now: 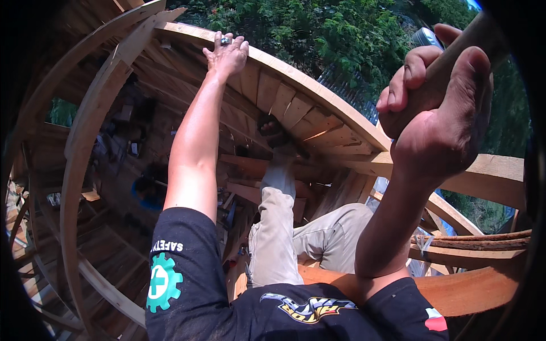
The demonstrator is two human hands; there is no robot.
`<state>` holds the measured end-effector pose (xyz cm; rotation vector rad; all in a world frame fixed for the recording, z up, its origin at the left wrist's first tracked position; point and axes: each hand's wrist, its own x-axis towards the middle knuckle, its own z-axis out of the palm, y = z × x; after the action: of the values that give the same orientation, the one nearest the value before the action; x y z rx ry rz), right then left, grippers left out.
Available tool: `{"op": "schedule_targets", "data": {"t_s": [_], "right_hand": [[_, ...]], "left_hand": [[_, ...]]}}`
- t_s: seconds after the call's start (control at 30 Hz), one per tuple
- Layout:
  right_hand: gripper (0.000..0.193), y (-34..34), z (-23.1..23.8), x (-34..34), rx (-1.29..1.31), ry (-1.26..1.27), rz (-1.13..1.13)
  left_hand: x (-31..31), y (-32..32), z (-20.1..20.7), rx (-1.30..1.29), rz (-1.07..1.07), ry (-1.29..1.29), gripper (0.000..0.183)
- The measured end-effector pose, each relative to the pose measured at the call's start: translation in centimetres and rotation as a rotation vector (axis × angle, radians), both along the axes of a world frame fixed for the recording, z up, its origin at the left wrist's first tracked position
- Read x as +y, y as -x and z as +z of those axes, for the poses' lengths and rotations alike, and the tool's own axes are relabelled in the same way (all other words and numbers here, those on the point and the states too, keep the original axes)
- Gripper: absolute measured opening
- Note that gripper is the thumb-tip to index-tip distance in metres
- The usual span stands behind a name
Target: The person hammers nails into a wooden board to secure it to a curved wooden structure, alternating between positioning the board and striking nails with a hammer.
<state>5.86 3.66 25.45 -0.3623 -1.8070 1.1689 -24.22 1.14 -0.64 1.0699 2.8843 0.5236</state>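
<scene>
My left hand (227, 58) rests on the curved wooden top rail (318, 91) of a planked wall, its fingers spread over the edge. There is a metal ring on one finger. Close to the camera at the upper right, my right hand (441, 113) is raised and closed around a thick wooden handle (418, 99). The handle slants up to the right into the dark rim of the picture, so its far end is hidden. A grey-white ridged round thing (425, 37) shows just behind the right fingers; I cannot tell whether it belongs to the handle.
Planks (290, 108) line the wall's inside, where my foot (274, 131) is braced. Curved wooden ribs (85, 125) rise at the left above a deep, cluttered, shadowed interior. A beam (483, 179) crosses at the right, above a broad curved board (472, 292). Green bushes (318, 34) stand outside.
</scene>
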Motion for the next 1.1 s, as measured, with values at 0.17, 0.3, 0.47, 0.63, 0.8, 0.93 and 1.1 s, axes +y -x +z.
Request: {"op": "schedule_targets", "data": {"t_s": [0.17, 0.3, 0.47, 0.63, 0.8, 0.93, 1.1], "right_hand": [[0.036, -1.6, -22.8, -0.5, -0.903, 0.255, -0.150], [0.036, -1.0, -16.9, -1.6, -0.823, 0.533, -0.002], [0.036, -1.7, -2.1, -0.4, -0.179, 0.266, -0.039], [0.038, -2.4, -5.0, -1.0, 0.119, 0.114, -0.075], [0.035, -3.3, -21.6, -3.0, -0.770, 0.393, -0.132], [0.041, -2.6, -13.3, -1.3, -0.557, 0.517, -0.002], [0.048, -2.2, -3.1, -1.2, 0.013, 0.126, -0.087]], "left_hand": [[1.4, -0.6, -0.7, 0.055, -0.026, -0.015, 0.048], [-0.9, -0.2, -1.3, 0.015, -0.003, 0.053, 0.045], [-0.9, 0.6, -0.4, 0.031, 0.015, 0.037, 0.047], [0.1, 0.4, -0.2, 0.056, -0.006, 0.053, 0.048], [0.5, 0.5, 0.5, 0.036, 0.017, 0.089, 0.048], [0.5, 0.6, 0.2, 0.039, 0.026, 0.094, 0.048], [-0.3, 0.9, -0.4, 0.084, 0.012, 0.072, 0.045]]}}
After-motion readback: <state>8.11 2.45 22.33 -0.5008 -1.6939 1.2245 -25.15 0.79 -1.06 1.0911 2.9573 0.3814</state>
